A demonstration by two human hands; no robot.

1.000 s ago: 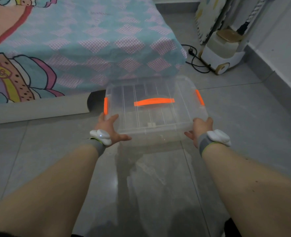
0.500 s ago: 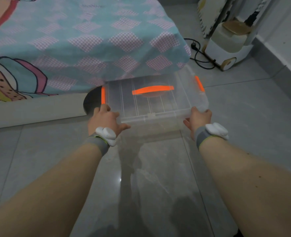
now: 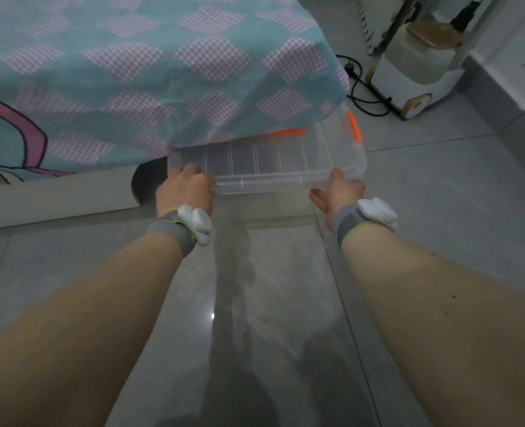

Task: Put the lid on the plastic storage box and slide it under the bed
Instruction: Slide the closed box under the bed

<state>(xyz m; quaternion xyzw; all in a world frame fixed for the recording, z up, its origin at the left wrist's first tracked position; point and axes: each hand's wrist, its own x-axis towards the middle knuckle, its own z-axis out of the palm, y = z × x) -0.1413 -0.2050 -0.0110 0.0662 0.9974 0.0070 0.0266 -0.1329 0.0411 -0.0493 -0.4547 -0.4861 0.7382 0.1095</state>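
Note:
The clear plastic storage box [image 3: 270,167] lies on the floor with its lid on, an orange handle [image 3: 289,131] and an orange side clip [image 3: 355,126] showing. Its far half is hidden under the bed's hanging teal and pink checked sheet [image 3: 168,72]. My left hand [image 3: 185,189] grips the box's near left corner. My right hand [image 3: 339,191] presses on the near right corner, fingers on the rim. Both wrists wear grey bands with white devices.
The bed's grey base panel [image 3: 60,195] runs along the left, with a dark gap [image 3: 148,180] beside the box. A white and beige appliance [image 3: 415,69] and a black cable [image 3: 363,94] stand at the back right. A grey skirting and wall [image 3: 507,97] close off the right side.
Both hands have pushed the box away from me, so its far part, with most of the orange handle, has gone under the bed sheet. The view has moved closer to the bed.

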